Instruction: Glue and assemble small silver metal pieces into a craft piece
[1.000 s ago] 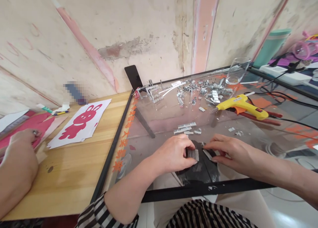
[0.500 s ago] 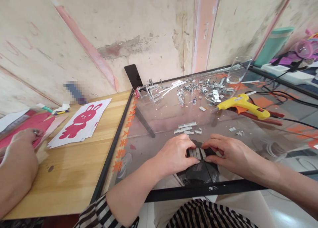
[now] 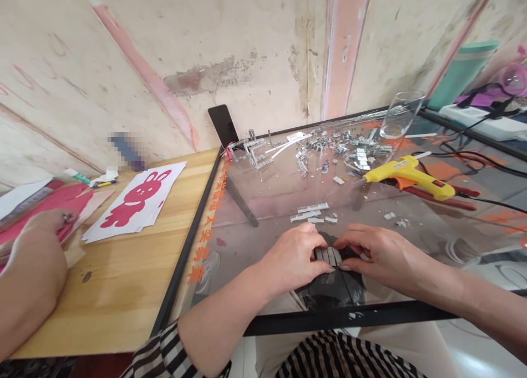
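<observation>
Near the front of the glass tabletop [image 3: 263, 202], a row of small silver-grey strips [image 3: 328, 256] stands on a dark, glossy piece [image 3: 331, 291]. Thumb and fingers of my left hand [image 3: 294, 255] close on the row from the left. From the right, my right hand [image 3: 376, 250] pinches the row's other end. Both sets of fingertips nearly meet and hide the ends of the strips. Just beyond my hands lie a few loose silver strips [image 3: 313, 208].
A yellow glue gun [image 3: 411, 176], a drinking glass [image 3: 401, 117] and scattered silver scraps [image 3: 358, 147] lie farther back. A phone [image 3: 223, 127] leans on the wall. Another person's hand [image 3: 47, 224] is on red paper at left, near a rabbit print [image 3: 135, 199].
At the right end of the row, the strip has come up against the others, closing a small gap. My hands stay nearly in place. The view has shifted slightly.
</observation>
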